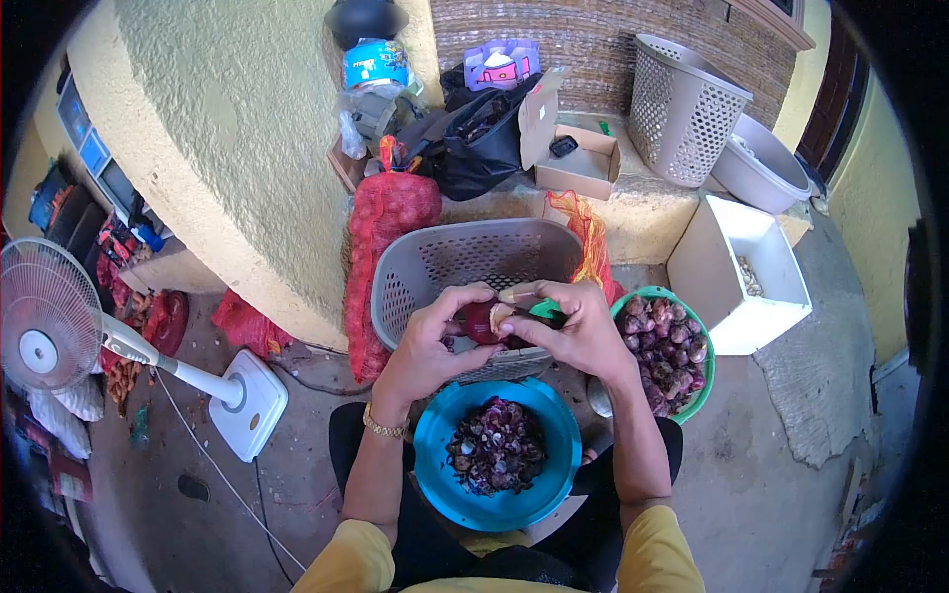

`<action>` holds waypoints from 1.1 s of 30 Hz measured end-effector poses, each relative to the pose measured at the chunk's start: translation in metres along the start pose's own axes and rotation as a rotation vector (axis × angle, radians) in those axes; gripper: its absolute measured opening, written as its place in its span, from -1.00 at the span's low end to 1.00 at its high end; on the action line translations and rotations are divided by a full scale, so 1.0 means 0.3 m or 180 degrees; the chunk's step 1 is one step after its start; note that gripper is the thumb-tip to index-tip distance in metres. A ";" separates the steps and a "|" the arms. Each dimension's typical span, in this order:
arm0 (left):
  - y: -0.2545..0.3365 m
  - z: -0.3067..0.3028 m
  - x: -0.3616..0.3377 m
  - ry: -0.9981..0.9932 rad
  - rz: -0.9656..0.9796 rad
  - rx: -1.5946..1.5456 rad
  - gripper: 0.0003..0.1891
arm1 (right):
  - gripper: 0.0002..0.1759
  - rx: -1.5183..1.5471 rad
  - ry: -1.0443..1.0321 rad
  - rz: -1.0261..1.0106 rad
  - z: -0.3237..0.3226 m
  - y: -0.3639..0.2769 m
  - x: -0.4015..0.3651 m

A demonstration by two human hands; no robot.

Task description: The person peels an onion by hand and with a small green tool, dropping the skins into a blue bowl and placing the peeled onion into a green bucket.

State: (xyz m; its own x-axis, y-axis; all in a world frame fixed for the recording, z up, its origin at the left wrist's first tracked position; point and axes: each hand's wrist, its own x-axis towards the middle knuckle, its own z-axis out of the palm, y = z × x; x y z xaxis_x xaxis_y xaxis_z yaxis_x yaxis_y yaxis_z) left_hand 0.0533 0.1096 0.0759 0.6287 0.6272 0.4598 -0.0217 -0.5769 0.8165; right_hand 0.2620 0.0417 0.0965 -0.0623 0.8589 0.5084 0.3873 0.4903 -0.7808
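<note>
My left hand [440, 331] is closed around a red onion [478, 320], held above the near rim of a grey perforated basket [415, 252]. My right hand [573, 321] meets it from the other side, its thumb against a pale, dry patch of the onion. Tucked in my right fingers is a small green-handled knife [547, 308]; its blade is mostly hidden. Below my hands, between my knees, a blue basin [440, 492] holds dark onion skins and trimmings [499, 445]. Beside my right wrist stands a green-rimmed tub [708, 381] heaped with unpeeled red onions [660, 346].
A full red mesh sack [381, 267] leans left of the basket. On the ledge behind are a black bag [484, 138], an open cardboard box [583, 173] and a tall grey basket [682, 109]. A white foam box [741, 296] stands right; a white fan [49, 326] left.
</note>
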 end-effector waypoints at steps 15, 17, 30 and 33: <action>0.012 -0.022 0.002 -0.0062 -0.0124 0.0037 -0.41 | -0.57 0.0581 -0.0060 0.0571 -0.007 -0.015 0.001; 0.015 -0.017 0.003 -0.0068 0.0012 0.0277 -0.41 | -0.33 0.0254 0.0316 0.0061 0.010 0.011 0.005; -0.005 0.000 0.011 0.0221 0.0316 0.0936 -0.41 | -0.08 -0.0072 0.0281 0.0332 0.040 0.026 0.004; -0.002 -0.006 0.007 0.0145 0.0362 0.1197 -0.41 | -0.03 -0.0029 0.0168 0.0511 0.036 0.049 0.006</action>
State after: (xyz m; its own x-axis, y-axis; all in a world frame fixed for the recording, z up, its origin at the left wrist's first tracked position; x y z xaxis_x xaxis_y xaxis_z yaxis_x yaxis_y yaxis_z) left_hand 0.0534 0.1122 0.0772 0.6034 0.5659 0.5619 0.2022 -0.7902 0.5786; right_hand 0.2577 0.0521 0.0820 0.0493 0.9170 0.3959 0.3968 0.3458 -0.8503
